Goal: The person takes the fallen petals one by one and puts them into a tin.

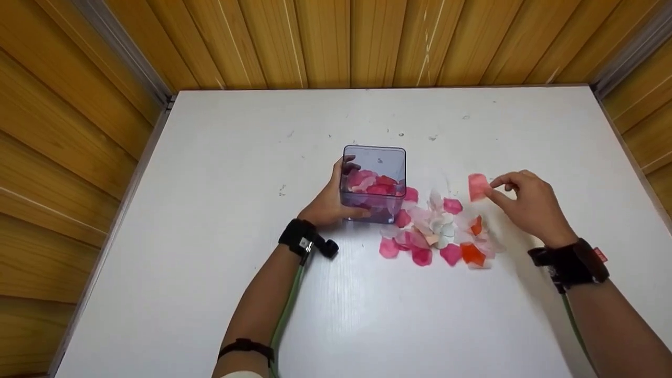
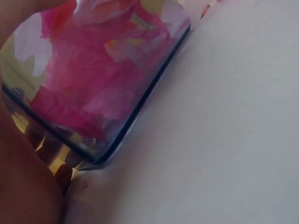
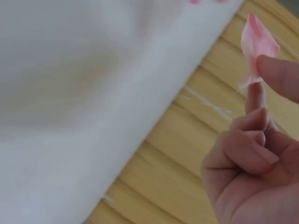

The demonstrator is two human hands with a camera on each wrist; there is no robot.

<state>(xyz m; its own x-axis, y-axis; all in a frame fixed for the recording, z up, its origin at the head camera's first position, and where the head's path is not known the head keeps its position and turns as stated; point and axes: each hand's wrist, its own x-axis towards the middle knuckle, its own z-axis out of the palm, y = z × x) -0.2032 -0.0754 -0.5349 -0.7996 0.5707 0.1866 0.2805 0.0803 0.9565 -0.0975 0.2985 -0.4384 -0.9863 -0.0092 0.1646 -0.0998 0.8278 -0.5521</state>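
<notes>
My left hand (image 1: 328, 203) grips a clear, purplish square plastic box (image 1: 374, 209) from its left side, the thumb across the front wall. Pink, red and white petals (image 1: 373, 182) lie inside the box; in the left wrist view they press against its clear wall (image 2: 88, 88). Between thumb and index finger, my right hand (image 1: 533, 202) pinches a single light pink petal (image 1: 477, 187), held up to the right of the box. The right wrist view shows that petal (image 3: 257, 44) creased at the fingertips, with the other fingers curled in.
A loose pile of artificial petals (image 1: 420, 239) in pink, white and orange spreads on the white table (image 1: 210, 252), right of the box. Wood-look panels (image 1: 325, 42) stand behind the table and at both sides. Each wrist wears a black strap with a green cable (image 1: 287, 310).
</notes>
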